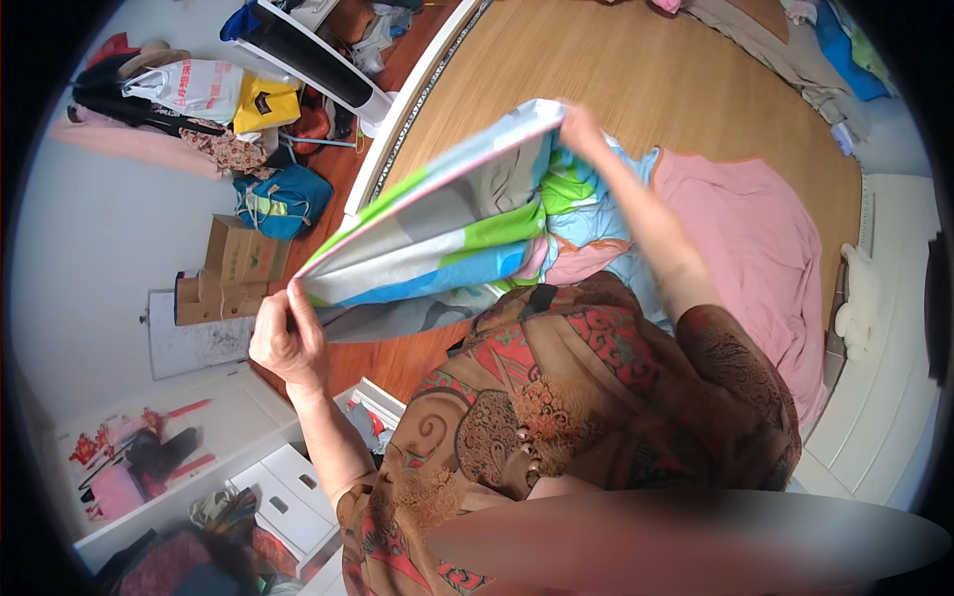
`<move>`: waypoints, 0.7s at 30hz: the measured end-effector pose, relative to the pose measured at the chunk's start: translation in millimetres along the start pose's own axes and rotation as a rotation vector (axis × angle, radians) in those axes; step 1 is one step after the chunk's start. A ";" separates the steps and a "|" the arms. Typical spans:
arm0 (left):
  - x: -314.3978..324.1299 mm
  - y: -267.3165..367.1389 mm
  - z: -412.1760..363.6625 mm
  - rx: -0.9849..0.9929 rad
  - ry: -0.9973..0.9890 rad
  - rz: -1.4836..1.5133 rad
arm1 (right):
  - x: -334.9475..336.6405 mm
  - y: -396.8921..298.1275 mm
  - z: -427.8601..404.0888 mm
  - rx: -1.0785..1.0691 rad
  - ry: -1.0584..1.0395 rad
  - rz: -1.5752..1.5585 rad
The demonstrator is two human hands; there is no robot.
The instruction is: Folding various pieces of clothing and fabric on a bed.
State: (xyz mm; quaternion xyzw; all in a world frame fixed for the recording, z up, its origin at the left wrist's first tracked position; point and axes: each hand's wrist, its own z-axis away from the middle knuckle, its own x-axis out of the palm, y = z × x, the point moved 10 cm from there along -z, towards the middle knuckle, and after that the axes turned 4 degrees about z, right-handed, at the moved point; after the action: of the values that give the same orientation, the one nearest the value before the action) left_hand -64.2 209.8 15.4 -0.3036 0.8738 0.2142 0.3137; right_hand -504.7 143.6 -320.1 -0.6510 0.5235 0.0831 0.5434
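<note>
A large cloth (477, 231), patterned in green, blue, white and grey with a pink edge, is stretched between both hands. My left hand (289, 331), at the left, pinches one corner between thumb and fingers. At the upper middle, my right hand (583, 132) grips the other end of the same edge and is slightly blurred. Folds of the cloth hang towards my body. Beneath my right forearm, light blue fabric (589, 227) with orange trim lies bunched. A pink sheet (738, 223) with an orange border spreads over the bed mat to the right.
A tan mat (671, 82) covers the bed, with a white headboard (887, 328) at the right and a plush toy (858, 302) beside it. Cardboard boxes (242, 253), a blue bag (287, 201) and a tall black-and-white appliance (320, 59) stand left. An open drawer (376, 406) is below.
</note>
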 end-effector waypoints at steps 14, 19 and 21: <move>-8.6 -89.2 11.1 -0.221 0.227 0.075 | -267.0 -166.6 -55.5 -0.107 0.003 -0.245; 33.1 -101.5 -10.2 -0.240 0.193 0.181 | -316.1 -157.9 -55.4 -0.138 0.152 -0.078; 64.4 -126.2 -8.1 -0.310 0.158 0.164 | -220.7 -117.6 -47.9 0.094 -0.193 -0.547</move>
State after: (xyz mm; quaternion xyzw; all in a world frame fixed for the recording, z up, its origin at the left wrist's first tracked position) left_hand -23.5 88.4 -45.7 -0.2921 0.8740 0.3466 0.1751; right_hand -532.8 219.8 -78.8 -0.7311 0.2777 -0.0296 0.6225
